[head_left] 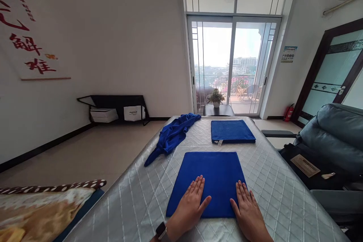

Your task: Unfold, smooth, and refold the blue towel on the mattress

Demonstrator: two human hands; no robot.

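A blue towel (214, 174), folded into a flat square, lies before me on the silver quilted cover (136, 196). My left hand (191, 200) rests flat on its near left part, fingers stretched out and thumb apart. At its near right edge, my right hand (246, 204) lies palm down with straight fingers, also touching the cloth. Neither hand grips anything. Beyond it sits a second folded blue towel (232, 131) with a small white tag at its near edge. To the far left is a crumpled blue towel (174, 134).
Right of the covered surface stands a dark armchair (334, 140) with a black bag (300, 162) on it. A patterned blanket (56, 211) is at the lower left. Past the far edge, a potted plant (216, 98) stands before the glass door (212, 60).
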